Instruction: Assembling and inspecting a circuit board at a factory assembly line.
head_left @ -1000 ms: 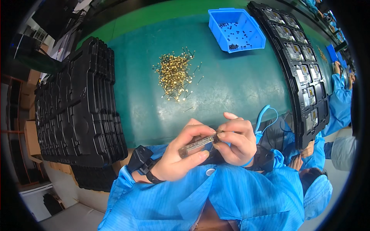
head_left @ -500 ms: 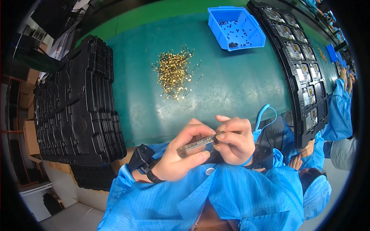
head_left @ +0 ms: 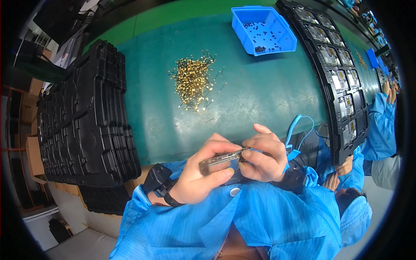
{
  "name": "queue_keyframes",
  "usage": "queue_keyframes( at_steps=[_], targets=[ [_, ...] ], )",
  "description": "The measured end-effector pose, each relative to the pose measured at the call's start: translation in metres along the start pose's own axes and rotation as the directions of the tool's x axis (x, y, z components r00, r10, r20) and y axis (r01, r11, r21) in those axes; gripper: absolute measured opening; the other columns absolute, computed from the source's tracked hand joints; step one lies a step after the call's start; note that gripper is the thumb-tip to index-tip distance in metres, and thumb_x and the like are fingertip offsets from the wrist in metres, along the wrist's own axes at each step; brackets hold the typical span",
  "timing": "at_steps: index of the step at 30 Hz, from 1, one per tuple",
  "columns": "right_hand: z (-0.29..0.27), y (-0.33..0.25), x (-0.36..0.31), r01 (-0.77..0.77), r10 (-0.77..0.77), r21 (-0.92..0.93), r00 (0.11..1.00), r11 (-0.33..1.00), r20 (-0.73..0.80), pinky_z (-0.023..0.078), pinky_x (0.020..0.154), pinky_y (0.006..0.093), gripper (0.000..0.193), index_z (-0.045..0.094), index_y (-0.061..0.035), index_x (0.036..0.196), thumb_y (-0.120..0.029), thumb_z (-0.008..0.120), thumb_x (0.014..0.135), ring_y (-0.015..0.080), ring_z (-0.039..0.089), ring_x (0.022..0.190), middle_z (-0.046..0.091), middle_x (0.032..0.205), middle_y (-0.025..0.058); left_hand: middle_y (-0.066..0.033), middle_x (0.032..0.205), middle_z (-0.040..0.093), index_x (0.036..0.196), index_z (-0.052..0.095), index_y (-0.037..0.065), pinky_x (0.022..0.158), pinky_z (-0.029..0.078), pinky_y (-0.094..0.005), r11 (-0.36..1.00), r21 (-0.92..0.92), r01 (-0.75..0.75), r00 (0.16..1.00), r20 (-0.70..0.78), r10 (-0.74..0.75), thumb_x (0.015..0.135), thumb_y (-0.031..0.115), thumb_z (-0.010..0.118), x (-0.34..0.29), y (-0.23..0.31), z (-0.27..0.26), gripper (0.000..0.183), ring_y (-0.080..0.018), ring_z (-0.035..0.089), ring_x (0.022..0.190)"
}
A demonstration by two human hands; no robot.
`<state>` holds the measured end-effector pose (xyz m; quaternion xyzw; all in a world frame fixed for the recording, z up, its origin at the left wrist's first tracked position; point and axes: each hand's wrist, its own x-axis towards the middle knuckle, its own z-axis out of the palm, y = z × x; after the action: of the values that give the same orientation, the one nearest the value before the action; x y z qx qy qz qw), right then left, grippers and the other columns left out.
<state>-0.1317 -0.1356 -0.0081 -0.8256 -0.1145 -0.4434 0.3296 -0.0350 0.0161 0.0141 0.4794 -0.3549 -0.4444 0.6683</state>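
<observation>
Close to my body, my left hand (head_left: 198, 173) grips a slim rectangular electronic module (head_left: 219, 163) between thumb and fingers. It has a greyish frame with a see-through-looking middle and is tilted, right end higher. My right hand (head_left: 265, 158) is closed in a pinch at that right end, its fingertips touching it around a small dark bit I cannot make out. Beyond my hands on the green mat (head_left: 260, 104) lies a pile of thin dark cables with gold-coloured ends (head_left: 193, 82). A blue bin (head_left: 271, 37) farther off holds many small black rings.
Stacked black plastic trays (head_left: 86, 117) stand at the left. On the right, a long black tray (head_left: 331, 99) carries several similar modules in its pockets. A coiled blue cord (head_left: 292, 130) runs near my right wrist. A co-worker in blue (head_left: 355, 216) sits at the right.
The module has turned slightly in my left hand, showing more of its edge. My right fingers have shifted a little at its right end, and the blue cord has moved.
</observation>
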Motion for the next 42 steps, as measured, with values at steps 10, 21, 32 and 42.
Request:
queue_keyframes(
  at_steps=[10,21,32,42],
  targets=[
    [-0.012,-0.003,0.015,-0.328,0.339,0.190,0.940,0.925,-0.028,0.043,0.076,0.0319,0.025,0.057,-0.0005,0.093,-0.006,0.064,0.069,0.0240,0.056,0.080,0.057,0.089,0.0129,-0.0064,0.100,0.043,0.113,0.046,0.002,0.075,0.038,-0.0258,1.000,0.001,0.021,1.000,-0.007,-0.021,0.080,0.013,0.056,0.002,0.002,0.001,0.036,-0.0135,0.045,0.088],
    [-0.026,-0.011,0.035,-0.769,0.606,0.422,0.639,0.480,0.475,0.043,0.058,0.0248,0.020,0.061,-0.0001,0.094,-0.006,0.061,0.075,0.0140,0.057,0.066,0.058,0.072,0.0077,-0.0124,0.090,0.049,0.099,0.051,0.001,0.064,0.043,-0.0302,0.750,0.612,-0.250,0.951,0.007,0.311,0.070,-0.003,0.059,0.004,0.011,0.001,0.031,-0.0227,0.052,0.077],
    [-0.028,-0.014,0.031,-0.639,0.531,0.319,0.764,0.700,0.366,0.044,0.053,0.0257,0.018,0.063,-0.0017,0.090,-0.004,0.063,0.072,0.0189,0.059,0.061,0.060,0.069,0.0090,-0.0143,0.087,0.051,0.096,0.052,0.000,0.059,0.045,-0.0314,0.687,0.642,-0.340,0.906,0.028,0.423,0.066,-0.008,0.062,0.006,0.009,0.007,0.033,-0.0261,0.054,0.070],
    [-0.028,-0.012,0.029,-0.573,0.469,0.332,0.813,0.749,0.344,0.045,0.050,0.0261,0.020,0.063,-0.0015,0.091,-0.002,0.063,0.071,0.0192,0.061,0.059,0.060,0.067,0.0084,-0.0144,0.086,0.051,0.095,0.052,-0.001,0.060,0.045,-0.0310,0.676,0.642,-0.361,0.900,0.051,0.433,0.066,-0.007,0.063,0.006,0.009,0.006,0.032,-0.0261,0.055,0.072]
  ],
)
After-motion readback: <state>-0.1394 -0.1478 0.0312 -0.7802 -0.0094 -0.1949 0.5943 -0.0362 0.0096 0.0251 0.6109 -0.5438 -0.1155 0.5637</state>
